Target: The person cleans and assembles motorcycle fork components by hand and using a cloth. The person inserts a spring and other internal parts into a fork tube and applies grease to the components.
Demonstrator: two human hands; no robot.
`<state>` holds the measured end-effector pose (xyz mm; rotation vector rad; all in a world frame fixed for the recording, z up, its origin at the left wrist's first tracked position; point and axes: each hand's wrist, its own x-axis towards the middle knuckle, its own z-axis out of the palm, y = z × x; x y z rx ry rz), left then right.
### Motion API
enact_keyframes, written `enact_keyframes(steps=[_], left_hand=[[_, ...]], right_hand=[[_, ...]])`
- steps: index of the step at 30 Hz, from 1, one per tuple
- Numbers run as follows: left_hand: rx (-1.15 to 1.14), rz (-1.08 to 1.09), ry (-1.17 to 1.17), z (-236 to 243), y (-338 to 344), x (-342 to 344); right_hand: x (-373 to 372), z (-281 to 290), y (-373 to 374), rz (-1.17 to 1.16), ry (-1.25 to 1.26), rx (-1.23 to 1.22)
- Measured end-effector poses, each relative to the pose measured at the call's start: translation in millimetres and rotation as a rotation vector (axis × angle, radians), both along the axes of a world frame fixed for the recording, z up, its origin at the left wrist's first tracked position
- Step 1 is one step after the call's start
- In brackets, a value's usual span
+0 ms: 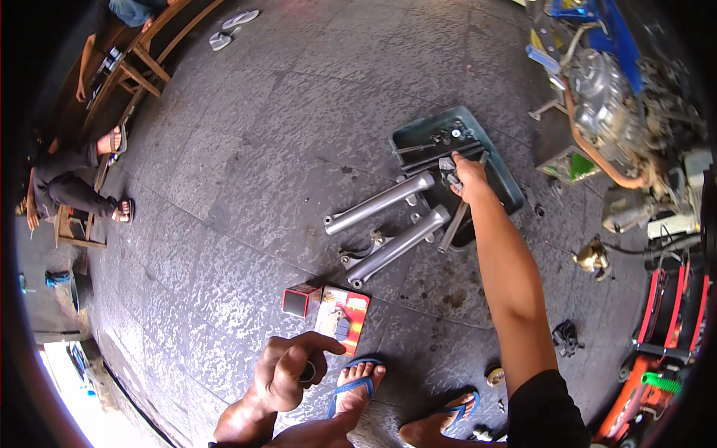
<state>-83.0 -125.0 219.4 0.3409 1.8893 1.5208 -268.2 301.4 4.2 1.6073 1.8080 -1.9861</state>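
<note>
My right hand [467, 174] reaches into a dark teal tray [502, 175], gripping a small grey piece [449, 169] that I cannot identify exactly. Around it in the tray lie metal tubes [452, 228], a dark spring and small parts. Two silver fork legs [382, 200] lie beside and partly over the tray, with brackets on their sides. Low in the view, my left hand [287, 366] curls round a small dark ring [308, 372], its index finger bent outward. Near it on the floor are a red-edged box [297, 302] and a red-and-white package [328, 313] with brake pads on it.
Seated people [75, 183] occupy wooden benches [149, 63] on the left, near loose sandals [231, 30]. An engine [597, 89] stands at upper right, above a brass part [594, 260] and a red-and-black toolbox [665, 306]. A black bundle [565, 336] lies beside my right forearm.
</note>
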Motion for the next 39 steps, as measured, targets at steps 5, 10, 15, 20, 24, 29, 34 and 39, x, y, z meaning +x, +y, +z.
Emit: enact_keyframes(steps=[5,10,15,20,24,29,34,39], left_hand=[[-0.119,0.073,-0.017,-1.7,-6.1,-4.5],[-0.112,0.096,-0.035,-5.5,-2.1,-10.6],[-0.057,0.068,-0.043,-10.0,15.6,-10.7],[-0.010,0.099,-0.037,-12.5,31.1,-7.9],[0.036,0.049,0.008,-12.0,33.9,1.9],[0.089,-0.001,0.109,0.9,28.6,29.6],[0.064,-0.051,0.159,9.4,25.8,51.0],[-0.005,-0.111,0.091,12.6,20.9,54.8]], right_hand=[[-35.4,-39.1,5.5,0.003,-0.112,-0.095],[-37.0,-36.7,23.0,0.000,-0.042,-0.254],[-17.0,19.8,38.6,0.056,0.076,-0.307],[69.2,110.7,-28.1,0.119,0.616,-0.498],[165.5,187.8,-98.4,0.189,0.700,-0.119],[223.6,242.4,-145.3,0.238,0.788,0.016],[266.8,256.1,-152.3,0.170,0.709,0.127],[252.8,169.4,-102.1,0.163,0.443,-0.109]])
